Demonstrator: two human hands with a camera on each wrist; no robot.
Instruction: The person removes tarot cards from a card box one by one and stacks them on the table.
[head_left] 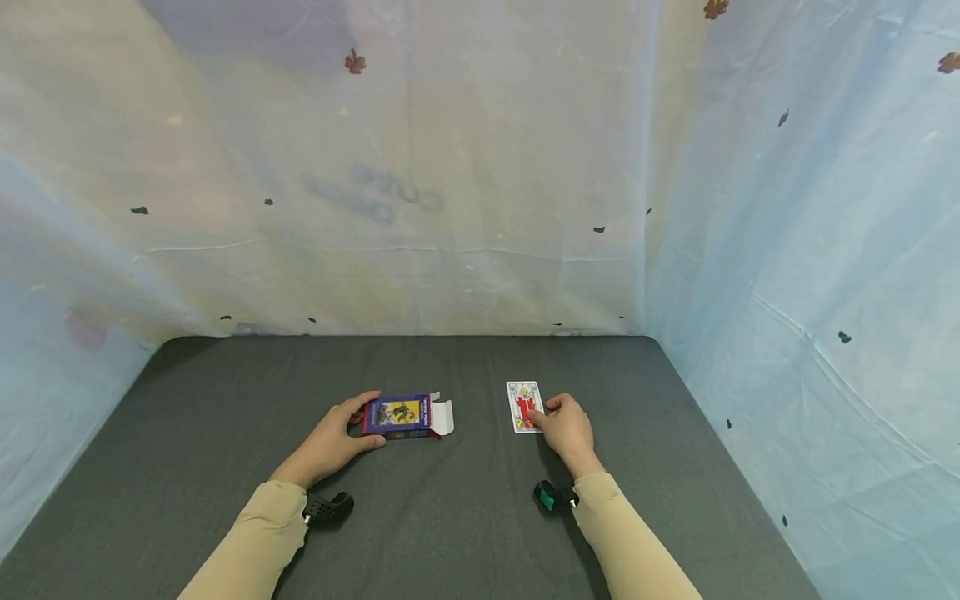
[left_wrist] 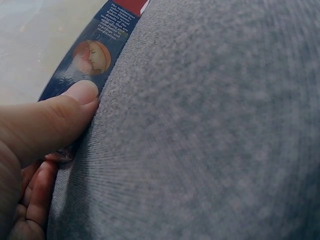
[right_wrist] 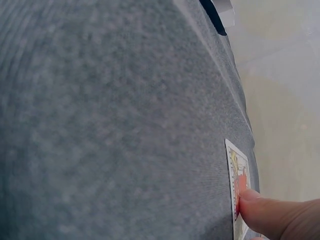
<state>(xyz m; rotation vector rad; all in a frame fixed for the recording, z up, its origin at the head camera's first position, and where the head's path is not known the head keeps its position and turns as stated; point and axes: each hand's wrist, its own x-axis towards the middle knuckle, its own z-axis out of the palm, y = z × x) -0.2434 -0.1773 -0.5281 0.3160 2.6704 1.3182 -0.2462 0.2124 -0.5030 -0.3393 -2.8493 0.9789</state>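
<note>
My left hand [head_left: 335,435] grips the left end of a small blue and red card box [head_left: 397,414], its thumb along the near side and a finger at the far corner. In the left wrist view, printed text and a round face picture show on the side of the box [left_wrist: 92,57] by the thumb. The box's white end flap [head_left: 443,417] stands open to the right. My right hand [head_left: 568,427] holds a white-bordered card [head_left: 523,400] with a red figure by its right edge, thumb on its face. The fingers under or behind the card are mostly hidden.
Both things are on a table [head_left: 420,517] covered with dark grey cloth. A pale, translucent curtain [head_left: 480,167] with small dark leaf marks hangs behind it and along the sides. Black bands [head_left: 328,508] are on both wrists.
</note>
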